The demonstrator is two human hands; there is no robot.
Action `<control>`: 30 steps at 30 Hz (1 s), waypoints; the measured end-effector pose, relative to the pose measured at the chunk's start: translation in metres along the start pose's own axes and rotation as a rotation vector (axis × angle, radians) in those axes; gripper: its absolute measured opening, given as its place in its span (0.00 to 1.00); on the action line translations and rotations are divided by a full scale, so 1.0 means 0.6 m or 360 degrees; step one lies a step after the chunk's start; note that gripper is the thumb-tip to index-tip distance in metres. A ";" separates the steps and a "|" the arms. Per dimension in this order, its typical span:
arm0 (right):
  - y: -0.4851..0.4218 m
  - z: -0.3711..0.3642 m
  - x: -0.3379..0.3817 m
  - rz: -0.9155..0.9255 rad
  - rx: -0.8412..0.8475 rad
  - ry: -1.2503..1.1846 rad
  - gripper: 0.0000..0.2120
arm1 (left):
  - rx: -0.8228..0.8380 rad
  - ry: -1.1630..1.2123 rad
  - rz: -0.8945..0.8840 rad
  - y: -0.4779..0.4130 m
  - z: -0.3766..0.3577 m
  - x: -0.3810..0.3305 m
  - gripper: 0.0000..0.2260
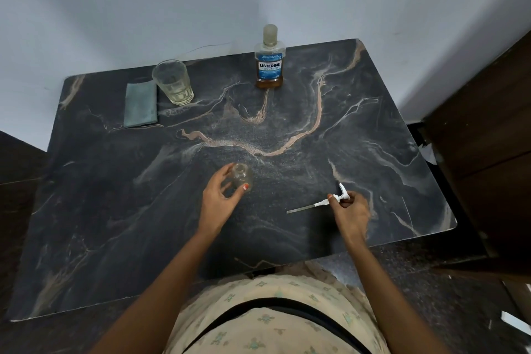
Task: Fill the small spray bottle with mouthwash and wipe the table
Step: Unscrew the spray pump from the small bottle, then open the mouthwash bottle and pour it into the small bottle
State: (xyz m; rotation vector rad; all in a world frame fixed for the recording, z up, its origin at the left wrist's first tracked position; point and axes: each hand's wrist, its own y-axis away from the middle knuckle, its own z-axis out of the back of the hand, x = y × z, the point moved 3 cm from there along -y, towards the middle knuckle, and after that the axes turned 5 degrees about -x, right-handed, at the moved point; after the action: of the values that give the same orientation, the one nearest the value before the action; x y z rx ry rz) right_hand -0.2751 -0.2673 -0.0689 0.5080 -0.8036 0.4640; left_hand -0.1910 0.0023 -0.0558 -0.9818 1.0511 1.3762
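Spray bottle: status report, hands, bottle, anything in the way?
Left hand grips the small spray bottle, neck open. Right hand pinches the spray pump, tube pointing left. Listerine mouthwash bottle capped, far side; nothing blocking it.

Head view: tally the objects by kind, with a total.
Bottles: 2 (blue-labelled clear mouthwash bottle, small clear spray bottle)
Tumblers: 1 (clear ribbed glass tumbler)
Cloths: 1 (folded grey-green cloth)
Pumps: 1 (white plastic spray pump)
Total: 5

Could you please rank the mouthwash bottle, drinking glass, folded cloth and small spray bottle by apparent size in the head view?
1. mouthwash bottle, tallest.
2. drinking glass and folded cloth: too alike to rank.
3. small spray bottle, smallest, though nearest the camera and partly covered by the left hand.
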 end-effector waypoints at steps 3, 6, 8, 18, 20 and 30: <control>-0.002 0.000 0.003 0.0018 0.0003 0.0077 0.19 | 0.0000 0.0011 0.0022 0.003 0.004 0.001 0.25; -0.004 0.000 0.007 0.0022 0.0014 0.0139 0.20 | 0.0012 0.0004 0.0027 0.005 0.009 0.002 0.25; -0.006 0.005 0.011 0.0019 -0.0011 0.0144 0.21 | 0.0018 -0.0001 0.0023 0.006 0.013 0.003 0.25; -0.024 -0.010 0.088 0.0495 0.0124 0.0239 0.15 | -0.0116 -0.0094 -0.0024 -0.007 0.046 0.006 0.17; -0.027 -0.036 0.114 0.0554 0.0249 0.0224 0.15 | -0.0129 -0.0092 -0.0016 -0.023 0.046 0.001 0.17; -0.074 -0.173 0.249 0.0784 0.0581 0.0159 0.19 | -0.0063 -0.0076 -0.0013 -0.151 0.003 -0.033 0.17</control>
State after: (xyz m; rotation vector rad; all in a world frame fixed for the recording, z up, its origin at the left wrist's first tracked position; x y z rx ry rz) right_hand -0.1012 -0.2117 -0.0261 0.6176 -0.7483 1.0969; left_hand -0.0991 -0.0001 -0.0420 -0.9767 0.9867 1.4115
